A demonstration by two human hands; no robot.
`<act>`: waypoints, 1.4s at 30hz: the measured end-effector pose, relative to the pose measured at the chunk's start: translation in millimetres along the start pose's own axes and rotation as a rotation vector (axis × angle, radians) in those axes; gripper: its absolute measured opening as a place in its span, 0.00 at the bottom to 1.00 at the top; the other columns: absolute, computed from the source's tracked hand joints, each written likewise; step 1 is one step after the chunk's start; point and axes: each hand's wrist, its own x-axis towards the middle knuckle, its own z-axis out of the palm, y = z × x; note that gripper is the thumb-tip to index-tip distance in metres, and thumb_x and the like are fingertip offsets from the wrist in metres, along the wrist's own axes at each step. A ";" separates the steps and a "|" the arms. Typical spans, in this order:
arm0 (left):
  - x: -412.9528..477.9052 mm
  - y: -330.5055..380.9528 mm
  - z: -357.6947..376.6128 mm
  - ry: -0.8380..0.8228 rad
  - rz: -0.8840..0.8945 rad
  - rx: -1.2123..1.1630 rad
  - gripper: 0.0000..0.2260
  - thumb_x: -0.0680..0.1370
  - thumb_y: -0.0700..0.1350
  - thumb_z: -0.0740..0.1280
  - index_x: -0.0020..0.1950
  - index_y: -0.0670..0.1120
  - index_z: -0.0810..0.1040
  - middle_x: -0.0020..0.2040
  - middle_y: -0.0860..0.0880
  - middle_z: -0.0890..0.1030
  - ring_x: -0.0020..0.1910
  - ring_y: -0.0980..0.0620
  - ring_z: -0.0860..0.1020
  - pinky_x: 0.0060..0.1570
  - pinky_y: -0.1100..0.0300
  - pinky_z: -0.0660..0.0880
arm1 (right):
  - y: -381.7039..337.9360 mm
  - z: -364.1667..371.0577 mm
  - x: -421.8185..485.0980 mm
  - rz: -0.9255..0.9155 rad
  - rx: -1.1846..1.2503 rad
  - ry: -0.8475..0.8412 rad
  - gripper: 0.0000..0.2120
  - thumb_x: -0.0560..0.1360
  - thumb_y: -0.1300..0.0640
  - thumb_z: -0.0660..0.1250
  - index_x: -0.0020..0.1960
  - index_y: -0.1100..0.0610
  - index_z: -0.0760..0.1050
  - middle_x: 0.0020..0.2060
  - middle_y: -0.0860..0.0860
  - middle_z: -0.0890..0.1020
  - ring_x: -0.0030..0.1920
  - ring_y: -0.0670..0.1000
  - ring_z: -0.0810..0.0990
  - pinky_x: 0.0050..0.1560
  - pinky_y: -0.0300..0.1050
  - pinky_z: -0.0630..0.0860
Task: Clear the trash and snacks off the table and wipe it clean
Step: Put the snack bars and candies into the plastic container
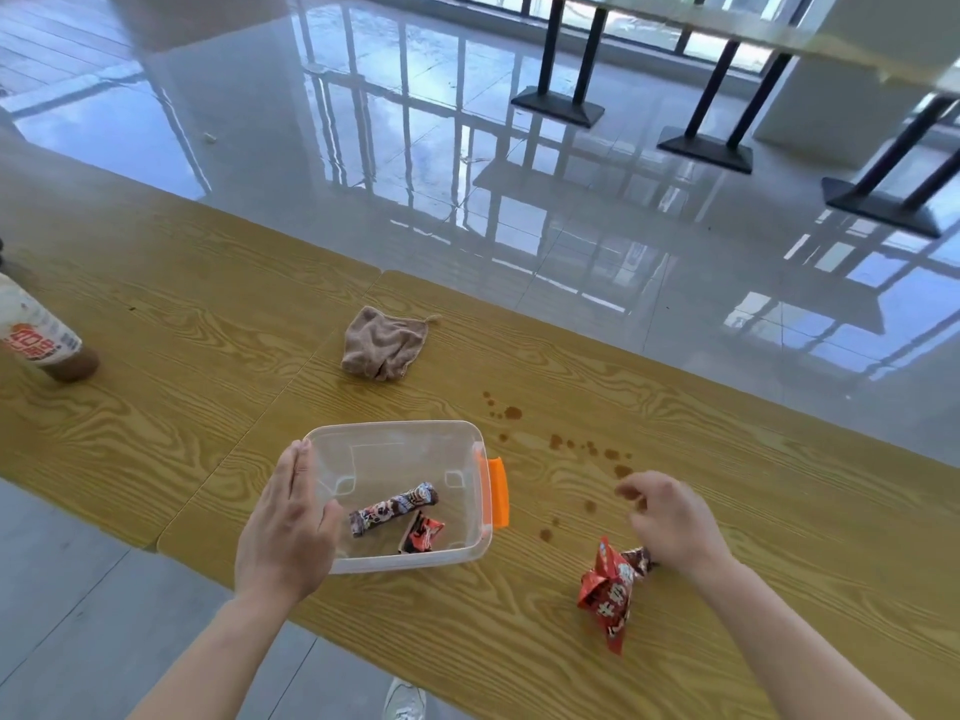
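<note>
Head view: left hand [283, 527] fingers [298, 459] holding clear bin [470, 491] rim, right hand [670, 522] fingers loosely curled, empty, above red wrapper [608, 589]; risk of dragging it through brown spills [558, 441].

Glossy tile floor [363, 148] w/ window reflections, black table bases [558, 109] beyond
</note>
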 end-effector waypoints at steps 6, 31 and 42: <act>4.8 13.1 11.1 -0.039 -0.004 -0.036 0.30 0.79 0.49 0.53 0.78 0.37 0.55 0.80 0.42 0.55 0.79 0.49 0.54 0.75 0.51 0.58 | 73.8 12.1 -22.3 0.041 -0.344 -0.246 0.19 0.73 0.65 0.64 0.59 0.48 0.78 0.52 0.44 0.78 0.58 0.49 0.74 0.54 0.45 0.75; 0.0 45.7 23.3 -0.090 0.005 -0.065 0.30 0.79 0.48 0.54 0.80 0.40 0.53 0.81 0.46 0.51 0.79 0.53 0.50 0.76 0.56 0.54 | -134.5 -18.0 7.2 -0.491 0.163 0.103 0.02 0.71 0.59 0.71 0.41 0.57 0.79 0.37 0.50 0.79 0.36 0.53 0.76 0.33 0.46 0.71; 3.5 53.8 21.9 -0.053 0.057 -0.024 0.33 0.76 0.50 0.48 0.79 0.36 0.52 0.81 0.42 0.52 0.79 0.52 0.48 0.75 0.62 0.47 | -177.4 30.6 30.8 -0.541 -0.535 -0.353 0.10 0.72 0.72 0.63 0.46 0.62 0.80 0.44 0.59 0.81 0.46 0.61 0.80 0.37 0.50 0.72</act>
